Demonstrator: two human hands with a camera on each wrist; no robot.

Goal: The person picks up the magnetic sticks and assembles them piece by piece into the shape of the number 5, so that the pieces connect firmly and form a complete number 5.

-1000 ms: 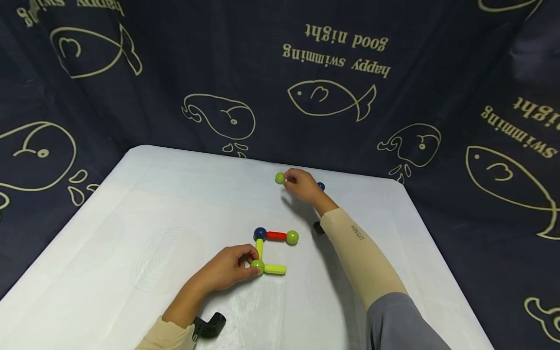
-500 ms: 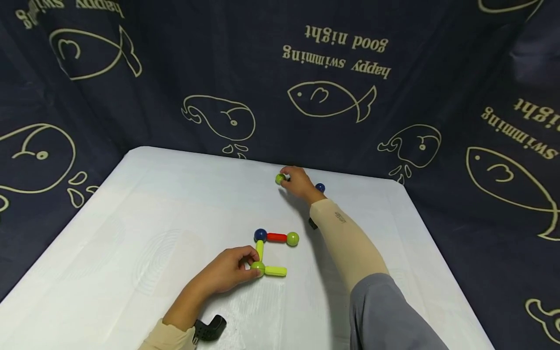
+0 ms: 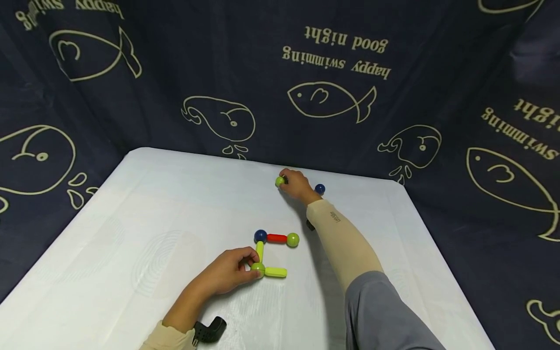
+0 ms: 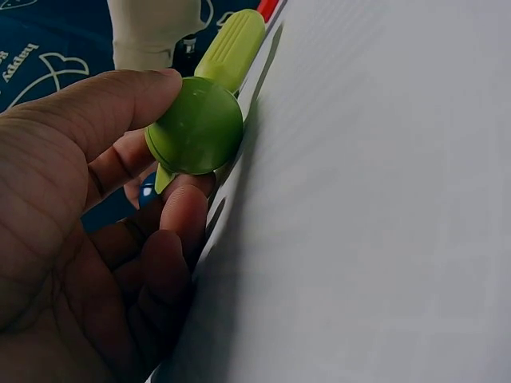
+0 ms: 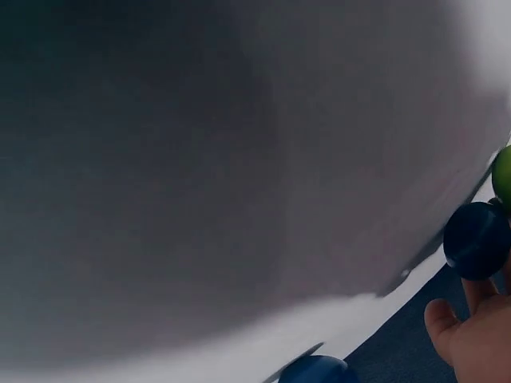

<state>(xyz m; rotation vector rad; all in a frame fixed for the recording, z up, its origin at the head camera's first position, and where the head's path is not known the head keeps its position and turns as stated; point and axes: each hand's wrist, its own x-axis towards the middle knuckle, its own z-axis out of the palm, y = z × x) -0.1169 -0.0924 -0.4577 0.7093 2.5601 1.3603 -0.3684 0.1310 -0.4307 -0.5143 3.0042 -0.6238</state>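
My left hand (image 3: 229, 270) pinches a green ball (image 4: 196, 124) at the corner of a joined ball-and-rod piece. From that ball one lime rod (image 3: 276, 272) points right, and another lime rod (image 3: 260, 251) runs up to a dark blue ball (image 3: 260, 236). A red rod (image 3: 277, 238) links the blue ball with a second green ball (image 3: 292, 239). Near the table's far edge, my right hand (image 3: 296, 184) has its fingers around a small blue ball (image 5: 477, 239). A loose green ball (image 3: 279, 181) sits right against it; the fingers partly hide both.
Another loose blue ball (image 3: 320, 189) lies to the right, close to my right wrist. The white table (image 3: 175, 194) ends at a dark curtain (image 3: 262, 63) printed with fish and whales. A black wrist device (image 3: 211, 330) hangs at my left wrist.
My right hand has settled slightly left and its fingers have come around the balls at the far edge; the forearm has swung left. My left hand and the joined piece stay put.
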